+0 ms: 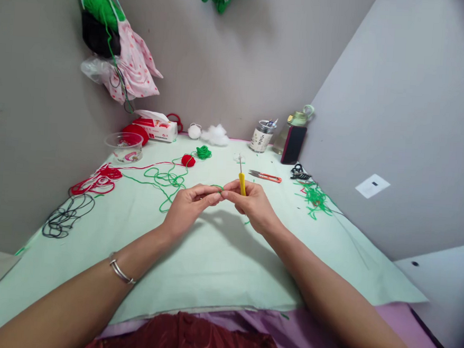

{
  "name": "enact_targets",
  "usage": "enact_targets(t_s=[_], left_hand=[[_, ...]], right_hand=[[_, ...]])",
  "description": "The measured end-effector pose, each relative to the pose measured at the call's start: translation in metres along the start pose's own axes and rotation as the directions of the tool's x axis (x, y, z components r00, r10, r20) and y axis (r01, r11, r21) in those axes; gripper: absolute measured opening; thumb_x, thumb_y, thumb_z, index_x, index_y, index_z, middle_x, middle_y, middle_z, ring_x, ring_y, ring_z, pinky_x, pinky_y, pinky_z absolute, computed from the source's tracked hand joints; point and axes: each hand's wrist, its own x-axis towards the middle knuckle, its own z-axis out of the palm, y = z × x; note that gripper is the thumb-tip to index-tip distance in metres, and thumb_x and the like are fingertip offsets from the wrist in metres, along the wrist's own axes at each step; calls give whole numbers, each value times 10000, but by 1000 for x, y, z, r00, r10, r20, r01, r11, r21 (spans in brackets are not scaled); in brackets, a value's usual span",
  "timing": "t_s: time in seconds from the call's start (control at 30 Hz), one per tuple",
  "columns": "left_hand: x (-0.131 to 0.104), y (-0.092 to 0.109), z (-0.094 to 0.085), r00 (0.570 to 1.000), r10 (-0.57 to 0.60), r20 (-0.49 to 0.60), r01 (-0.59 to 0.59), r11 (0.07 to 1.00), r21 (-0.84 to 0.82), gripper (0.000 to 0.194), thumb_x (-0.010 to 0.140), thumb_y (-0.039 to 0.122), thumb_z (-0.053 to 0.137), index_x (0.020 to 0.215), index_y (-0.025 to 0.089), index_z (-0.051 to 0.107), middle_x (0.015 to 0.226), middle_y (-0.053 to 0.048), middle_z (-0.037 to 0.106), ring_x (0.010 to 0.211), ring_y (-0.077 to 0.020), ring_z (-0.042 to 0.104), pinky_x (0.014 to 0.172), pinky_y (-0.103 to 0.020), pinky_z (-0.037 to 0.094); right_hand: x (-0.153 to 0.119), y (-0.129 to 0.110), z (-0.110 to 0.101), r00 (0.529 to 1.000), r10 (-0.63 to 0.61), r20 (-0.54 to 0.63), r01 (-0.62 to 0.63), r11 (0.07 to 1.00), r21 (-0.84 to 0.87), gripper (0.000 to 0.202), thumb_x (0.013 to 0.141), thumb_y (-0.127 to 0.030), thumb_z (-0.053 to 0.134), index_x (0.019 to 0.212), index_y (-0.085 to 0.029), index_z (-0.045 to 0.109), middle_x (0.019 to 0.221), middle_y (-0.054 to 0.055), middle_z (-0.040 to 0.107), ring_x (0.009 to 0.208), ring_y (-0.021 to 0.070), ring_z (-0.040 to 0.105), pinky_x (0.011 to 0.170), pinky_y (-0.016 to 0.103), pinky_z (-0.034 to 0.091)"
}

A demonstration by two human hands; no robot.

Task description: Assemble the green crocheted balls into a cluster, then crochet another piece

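My left hand point(192, 205) and my right hand point(251, 204) meet above the middle of the table, fingertips touching. Between them a small bit of green yarn point(217, 187) shows, pinched by the left thumb and fingers; most of it is hidden. A crochet hook with a yellow handle point(242, 184) stands nearly upright in my right hand, its metal tip pointing away from me. My right thumb and forefinger also close at the green yarn. Loose green strands point(164, 179) trail over the cloth left of my hands, near a small green yarn bundle point(204, 152).
Orange-handled thread snips point(265, 176) lie beyond my right hand. Green yarn scraps point(316, 200) are at right, red yarn point(104, 178) and black cord point(68, 218) at left. Along the back stand a tissue box point(161, 129), a pen tin point(260, 139) and a phone point(293, 145).
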Motion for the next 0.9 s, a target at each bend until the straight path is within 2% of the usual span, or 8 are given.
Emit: enact_targets(t_s=[0.07,0.2,0.3,0.53,0.77,0.9], left_hand=[[0,1,1,1000,16,-25,-16,1000,6,182,744,348,772,849,200,789,889,-48,736,837,-193,664,838,-319,501],[2,0,0,998,8,-57,-8,1000,1,145,698,326,806,761,197,787,811,-43,732,799,-198,668,815,-328,511],[3,-1,-2,998,6,-55,-5,1000,12,122,697,309,804,749,200,789,797,-42,732,797,-201,666,810,-331,510],[0,3,2,994,96,-44,-90,989,116,102,755,292,742,715,199,753,810,-26,703,749,-165,623,741,-286,480],[-2,2,3,999,47,-7,-46,995,86,139,785,329,694,774,192,670,825,-27,703,787,-180,640,768,-298,471],[0,0,2,998,63,-16,-60,992,111,137,790,326,681,771,195,647,827,-18,668,792,-176,633,768,-292,467]], right_hand=[[-2,0,3,1000,-20,-10,20,999,-30,234,690,-366,797,758,-170,688,584,-23,617,488,71,408,480,243,286],[-5,0,7,997,-82,-15,80,991,-106,221,715,-375,780,735,-171,699,693,23,696,618,124,551,570,259,382],[-6,0,8,995,-99,-15,97,989,-108,192,740,-358,755,747,-174,702,728,36,722,656,141,589,599,267,402],[-4,0,4,995,-97,-18,94,988,-119,175,732,-340,766,734,-175,706,658,6,680,547,96,456,516,254,310],[-1,0,2,1000,-1,23,1,1000,21,189,722,-338,761,752,-172,676,647,-2,666,453,56,311,444,250,202],[-2,0,5,1000,6,-15,-6,1000,13,182,707,-329,764,740,-175,672,628,-25,609,465,54,298,450,252,195]])
